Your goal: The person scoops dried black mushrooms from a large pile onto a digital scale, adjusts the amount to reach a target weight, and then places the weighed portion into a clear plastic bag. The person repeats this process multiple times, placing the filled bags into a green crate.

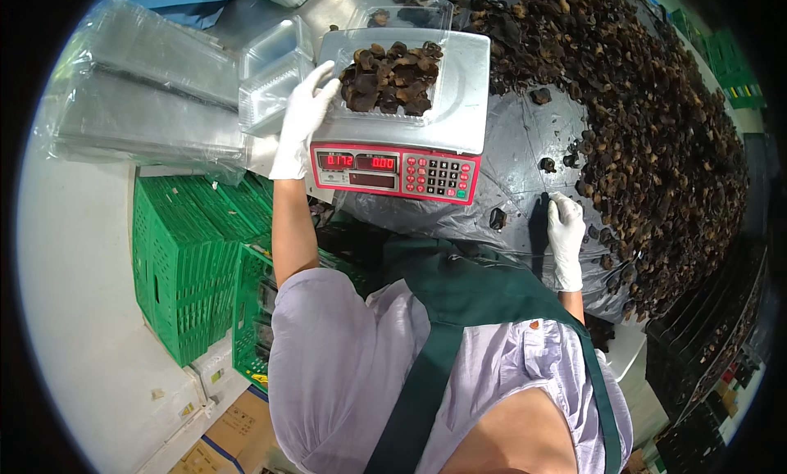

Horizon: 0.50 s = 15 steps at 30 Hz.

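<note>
On the steel pan of an electronic scale stands a clear plastic box filled with a layer of dark brown, wrinkled pieces that look like wood ear fungus. My left hand, in a white glove, is at the box's left edge with thumb and forefinger apart; whether it touches the rim is hard to tell. The scale's red front panel has lit digits and a keypad. My right hand, also gloved in white, is over the grey plastic sheet, beside the big fungus heap. Its fingertips point downward, partly hidden.
Empty clear boxes stand left of the scale, beside a bagged stack of clear plastic containers. Another clear box lies behind the scale. Green crates are stacked below left. A loose fungus piece lies near the table's front edge.
</note>
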Each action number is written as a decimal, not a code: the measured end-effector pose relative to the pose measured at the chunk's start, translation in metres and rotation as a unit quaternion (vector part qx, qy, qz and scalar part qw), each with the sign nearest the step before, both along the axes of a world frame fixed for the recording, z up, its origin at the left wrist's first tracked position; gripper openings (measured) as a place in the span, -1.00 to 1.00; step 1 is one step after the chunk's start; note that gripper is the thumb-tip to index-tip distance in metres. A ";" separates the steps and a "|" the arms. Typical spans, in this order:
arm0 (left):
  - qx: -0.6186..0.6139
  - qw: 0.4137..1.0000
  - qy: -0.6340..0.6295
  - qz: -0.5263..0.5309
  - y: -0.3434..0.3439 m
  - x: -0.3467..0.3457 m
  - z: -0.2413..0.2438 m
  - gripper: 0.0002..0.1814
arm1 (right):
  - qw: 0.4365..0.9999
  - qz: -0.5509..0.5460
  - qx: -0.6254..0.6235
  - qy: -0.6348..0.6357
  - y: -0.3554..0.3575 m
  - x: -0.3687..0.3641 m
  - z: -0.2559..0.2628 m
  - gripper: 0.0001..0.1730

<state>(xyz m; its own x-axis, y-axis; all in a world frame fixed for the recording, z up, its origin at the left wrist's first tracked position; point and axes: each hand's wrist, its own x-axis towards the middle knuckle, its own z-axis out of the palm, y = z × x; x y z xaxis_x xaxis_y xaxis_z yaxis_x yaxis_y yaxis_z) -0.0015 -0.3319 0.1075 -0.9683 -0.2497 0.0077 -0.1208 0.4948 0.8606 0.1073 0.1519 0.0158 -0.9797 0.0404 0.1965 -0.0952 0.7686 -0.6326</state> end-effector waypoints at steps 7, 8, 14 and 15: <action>-0.117 0.993 0.003 0.035 0.060 0.034 -0.007 -0.35 | 0.999 0.021 0.032 0.004 -0.011 -0.005 0.008 -0.86; -0.141 0.989 -0.028 0.034 0.070 0.041 -0.002 -0.38 | 1.000 0.019 0.023 0.004 -0.012 -0.004 0.008 -0.86; -0.139 0.987 0.046 0.071 0.083 0.018 0.016 -0.52 | 1.000 0.024 -0.007 0.006 -0.017 -0.024 0.022 -0.85; -0.123 0.986 0.072 0.087 0.076 0.006 0.014 -0.52 | 0.999 0.036 -0.029 0.020 -0.023 -0.034 0.028 -0.85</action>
<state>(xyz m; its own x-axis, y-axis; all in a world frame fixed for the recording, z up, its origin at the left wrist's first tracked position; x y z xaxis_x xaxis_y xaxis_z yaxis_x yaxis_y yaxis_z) 0.0049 -0.2561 0.1214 -0.8957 -0.3850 0.2225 -0.1082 0.6740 0.7308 0.0737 0.1294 0.0439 -0.9717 -0.0184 0.2356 -0.1761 0.7214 -0.6698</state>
